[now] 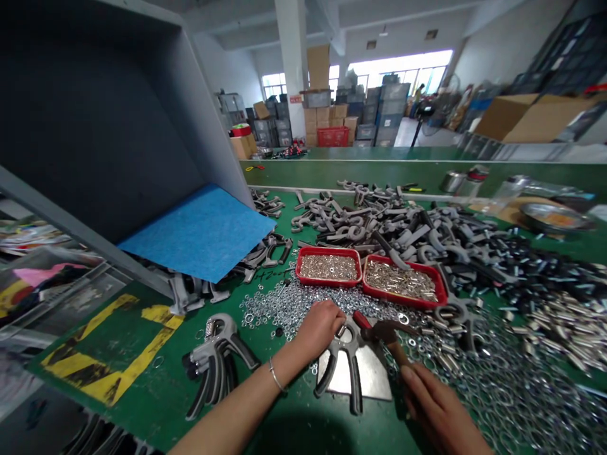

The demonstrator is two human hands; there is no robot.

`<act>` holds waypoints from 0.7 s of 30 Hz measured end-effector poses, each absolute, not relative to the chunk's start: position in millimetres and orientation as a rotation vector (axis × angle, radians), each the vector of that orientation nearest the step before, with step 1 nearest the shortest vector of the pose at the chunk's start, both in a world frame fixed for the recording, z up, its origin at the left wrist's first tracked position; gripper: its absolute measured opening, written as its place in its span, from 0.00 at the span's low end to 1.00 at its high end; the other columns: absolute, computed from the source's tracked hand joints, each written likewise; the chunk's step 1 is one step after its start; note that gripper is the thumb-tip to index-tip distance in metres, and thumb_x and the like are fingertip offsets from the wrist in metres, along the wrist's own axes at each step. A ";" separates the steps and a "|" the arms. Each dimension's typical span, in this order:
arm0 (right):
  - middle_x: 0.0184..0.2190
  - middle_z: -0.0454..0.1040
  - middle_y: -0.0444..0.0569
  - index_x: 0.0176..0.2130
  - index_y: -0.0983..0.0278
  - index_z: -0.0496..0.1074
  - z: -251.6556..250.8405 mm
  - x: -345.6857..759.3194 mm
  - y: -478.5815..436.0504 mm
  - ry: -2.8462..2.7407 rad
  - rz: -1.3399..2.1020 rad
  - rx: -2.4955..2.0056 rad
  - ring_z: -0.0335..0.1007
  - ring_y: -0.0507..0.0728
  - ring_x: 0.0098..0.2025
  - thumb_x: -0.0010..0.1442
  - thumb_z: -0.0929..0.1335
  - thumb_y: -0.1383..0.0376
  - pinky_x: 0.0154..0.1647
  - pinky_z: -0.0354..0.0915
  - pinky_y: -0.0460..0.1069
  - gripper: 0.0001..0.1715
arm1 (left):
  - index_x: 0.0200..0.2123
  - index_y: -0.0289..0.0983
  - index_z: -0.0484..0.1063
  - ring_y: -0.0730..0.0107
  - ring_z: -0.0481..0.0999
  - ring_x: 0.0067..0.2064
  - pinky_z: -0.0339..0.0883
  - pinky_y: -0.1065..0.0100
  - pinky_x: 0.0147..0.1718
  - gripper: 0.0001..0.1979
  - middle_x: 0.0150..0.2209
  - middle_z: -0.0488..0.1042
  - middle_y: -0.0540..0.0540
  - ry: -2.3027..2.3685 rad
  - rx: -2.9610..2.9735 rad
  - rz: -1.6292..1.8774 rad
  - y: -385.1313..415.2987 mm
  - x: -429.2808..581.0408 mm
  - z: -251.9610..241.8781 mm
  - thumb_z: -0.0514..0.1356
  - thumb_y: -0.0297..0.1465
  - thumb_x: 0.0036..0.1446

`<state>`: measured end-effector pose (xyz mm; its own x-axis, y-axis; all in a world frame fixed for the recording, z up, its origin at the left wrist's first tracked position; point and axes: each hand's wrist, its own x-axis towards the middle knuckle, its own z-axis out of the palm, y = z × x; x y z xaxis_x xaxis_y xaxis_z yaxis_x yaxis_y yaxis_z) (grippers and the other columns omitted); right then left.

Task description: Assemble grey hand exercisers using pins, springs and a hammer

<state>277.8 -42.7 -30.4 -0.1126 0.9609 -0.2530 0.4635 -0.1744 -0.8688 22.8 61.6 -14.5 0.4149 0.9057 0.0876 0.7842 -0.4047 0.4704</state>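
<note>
A hand grip exerciser [353, 360] with grey-and-black handles lies on a metal plate [377, 379] in front of me. My left hand [322, 325], with a bracelet at the wrist, is closed at its top end, fingers pinched on a small shiny metal cylinder [340, 330]. The fingertips partly hide that piece. My right hand [434, 398] is wrapped round the wooden handle of a hammer [396, 338], whose head hangs just right of the exerciser. Beside the head lies a red-handled tool [361, 320]. Several more grip exercisers [220, 357] are stacked to the left.
Two red trays [329, 281] of small metal parts stand behind a spread of nuts [284, 306]. Grey handle pieces [417, 230] heap up behind. Metal rings [512, 392] and cylinders [564, 328] cover the right. A blue sheet [203, 230] lies by a tilted grey bin [208, 120].
</note>
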 end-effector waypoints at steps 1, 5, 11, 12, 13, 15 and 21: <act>0.26 0.71 0.45 0.32 0.61 0.71 -29.2 277.1 -42.3 -1.576 1.254 -1.640 0.67 0.55 0.29 0.64 0.61 0.45 0.32 0.64 0.47 0.25 | 0.34 0.36 0.75 0.64 0.73 0.41 0.62 0.64 0.45 0.10 0.35 0.75 0.46 1.463 2.344 0.457 61.5 23.4 -14.4 0.56 0.31 0.65; 0.24 0.71 0.44 0.31 0.62 0.71 -24.4 275.4 -40.7 -1.541 1.275 -1.634 0.66 0.55 0.27 0.64 0.61 0.46 0.30 0.63 0.47 0.25 | 0.34 0.35 0.74 0.62 0.72 0.41 0.62 0.60 0.45 0.11 0.36 0.73 0.44 1.492 2.463 0.393 59.3 27.4 -14.7 0.54 0.31 0.66; 0.23 0.69 0.42 0.29 0.61 0.67 -26.4 276.1 -44.6 -1.541 1.272 -1.619 0.66 0.54 0.27 0.65 0.61 0.47 0.31 0.63 0.47 0.24 | 0.36 0.31 0.73 0.57 0.69 0.45 0.59 0.54 0.50 0.10 0.39 0.72 0.39 1.335 2.748 0.298 56.1 36.6 -15.3 0.51 0.22 0.65; 0.22 0.68 0.42 0.30 0.60 0.67 -26.8 276.1 -45.4 -1.543 1.282 -1.623 0.66 0.54 0.27 0.65 0.60 0.46 0.30 0.63 0.47 0.24 | 0.36 0.31 0.72 0.56 0.69 0.45 0.59 0.54 0.51 0.10 0.39 0.72 0.39 1.286 2.816 0.274 57.0 36.8 -16.1 0.51 0.22 0.65; 0.22 0.68 0.41 0.31 0.60 0.67 -26.5 276.1 -45.8 -1.551 1.304 -1.629 0.67 0.54 0.26 0.66 0.60 0.46 0.29 0.63 0.47 0.24 | 0.37 0.31 0.72 0.57 0.69 0.45 0.59 0.54 0.51 0.10 0.39 0.72 0.39 1.251 2.869 0.252 58.1 36.4 -17.0 0.52 0.22 0.64; 0.21 0.69 0.40 0.33 0.59 0.66 -22.1 276.5 -44.3 -1.593 1.345 -1.659 0.67 0.54 0.23 0.66 0.58 0.45 0.27 0.62 0.47 0.24 | 0.37 0.32 0.72 0.57 0.69 0.44 0.61 0.54 0.50 0.08 0.38 0.71 0.40 1.245 2.913 0.222 59.4 33.3 -18.6 0.53 0.24 0.65; 0.27 0.73 0.44 0.36 0.59 0.67 29.2 271.7 -24.1 -1.965 1.076 -1.653 0.71 0.57 0.30 0.67 0.57 0.47 0.33 0.63 0.49 0.22 | 0.49 0.33 0.67 0.57 0.66 0.50 0.61 0.55 0.52 0.11 0.48 0.69 0.40 1.542 2.527 0.513 31.0 10.5 -11.4 0.54 0.32 0.66</act>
<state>271.7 -24.1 29.2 -0.2544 0.9467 -0.1973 0.6762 0.0282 -0.7362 10.5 31.0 -11.4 0.4176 0.8827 0.2157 0.8359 -0.4663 0.2896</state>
